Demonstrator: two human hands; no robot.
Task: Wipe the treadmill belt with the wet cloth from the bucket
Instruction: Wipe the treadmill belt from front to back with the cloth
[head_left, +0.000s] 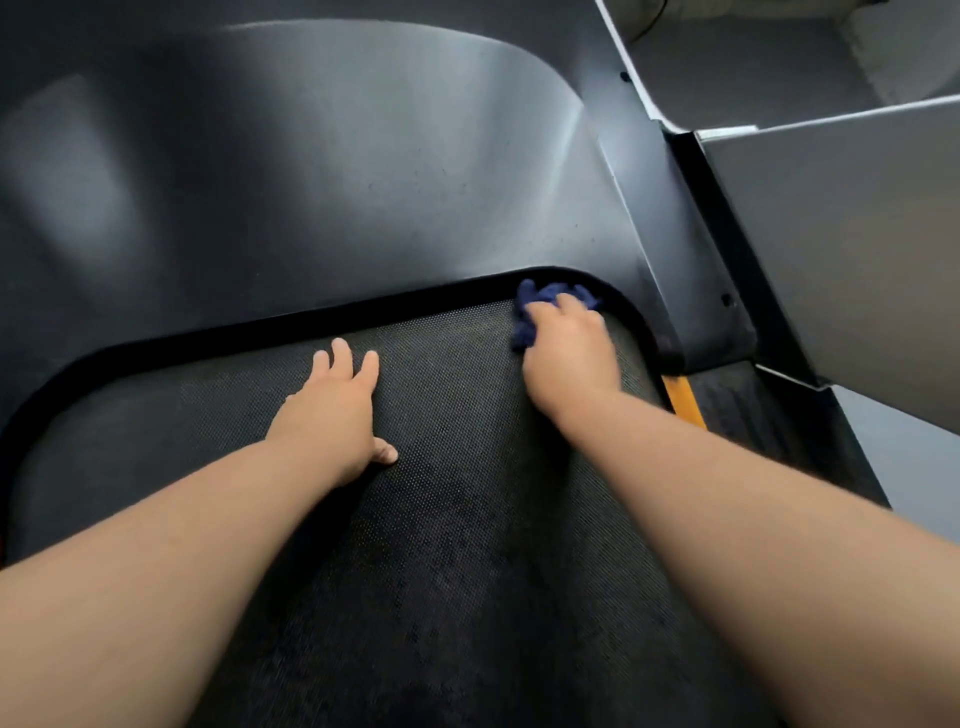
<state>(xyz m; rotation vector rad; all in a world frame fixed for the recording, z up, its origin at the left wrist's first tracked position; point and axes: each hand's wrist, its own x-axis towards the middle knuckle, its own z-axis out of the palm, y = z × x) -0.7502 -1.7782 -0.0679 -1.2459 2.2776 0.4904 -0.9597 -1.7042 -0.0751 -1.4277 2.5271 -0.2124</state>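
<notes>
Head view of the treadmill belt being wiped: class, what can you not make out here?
1. Bucket: outside the frame of the head view.
2. Blue cloth: mostly covered by the right hand gripping it, and motion-blurred; wetness cannot be judged.
3. Treadmill belt: near end cut off by the bottom edge; both forearms cover parts.
4. Left hand: palm faces down on the belt, unseen.

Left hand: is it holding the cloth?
No, the left hand lies flat and bare on the belt; the right hand grips the cloth.
</notes>
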